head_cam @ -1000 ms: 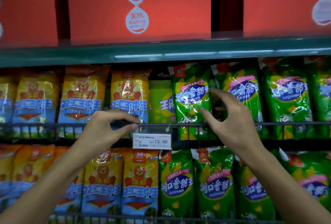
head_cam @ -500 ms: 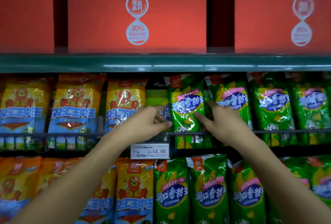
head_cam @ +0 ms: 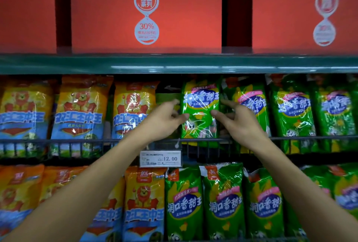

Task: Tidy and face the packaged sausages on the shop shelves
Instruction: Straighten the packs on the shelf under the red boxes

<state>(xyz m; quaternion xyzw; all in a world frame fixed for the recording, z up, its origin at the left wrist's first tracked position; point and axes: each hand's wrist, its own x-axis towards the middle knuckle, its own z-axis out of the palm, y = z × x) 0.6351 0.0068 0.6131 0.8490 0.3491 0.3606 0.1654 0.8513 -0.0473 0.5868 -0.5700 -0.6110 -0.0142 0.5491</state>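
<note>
Directly above the white price tag reading 12.00, a green sausage pack is standing upright behind the wire shelf rail, held between two hands. Up and left of the tag, the left hand is gripping the pack's left edge, thumb on its front and fingers curling behind. Up and right of the tag, the right hand is pinching the pack's right edge, thumb in front. Left of the tag, orange lion sausage packs are lining the rail; well above it, red cartons are sitting on the green shelf
</note>
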